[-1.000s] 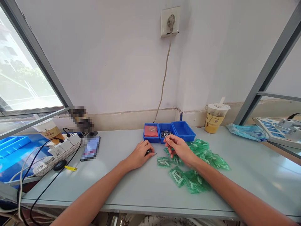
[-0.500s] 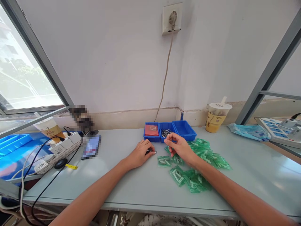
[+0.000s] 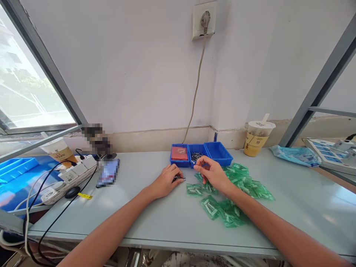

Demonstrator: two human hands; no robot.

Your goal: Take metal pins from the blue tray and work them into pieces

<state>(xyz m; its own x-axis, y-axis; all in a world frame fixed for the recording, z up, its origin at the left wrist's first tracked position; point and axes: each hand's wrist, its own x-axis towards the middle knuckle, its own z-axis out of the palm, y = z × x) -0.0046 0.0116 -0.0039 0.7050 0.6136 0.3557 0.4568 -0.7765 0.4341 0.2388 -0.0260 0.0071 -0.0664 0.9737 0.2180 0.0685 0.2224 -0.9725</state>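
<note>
1. Head view, L hand [image 3: 166, 182]: rests on table [image 3: 139, 230], fingers curled in around a few slim metal parts [image 3: 180, 179]; exact no. hidden.
2. R hand [image 3: 213, 175]: thumb & index tips drawn close together, just in front of mid. bin; can't tell if they pinch anything.
3. Bins: 3 in a row, blue plastic, rectangular, open-topped. L bin [image 3: 180, 163] has flat red packets [image 3: 179, 153]; mid. bin [image 3: 192, 164] has loose metal pcs [image 3: 197, 156], shiny; R bin [image 3: 222, 162] is widest.
4. Green bags [image 3: 257, 190]: thin, crinkly, see-thru plastic w/ slim pcs inside, heaped under & beside R forearm; overlap too much to count.
5. Drink cups: 2, tapered, w/ lids & straws; 1 far R [image 3: 254, 139], 1 far L [image 3: 59, 150]. Table smooth, grey.
</note>
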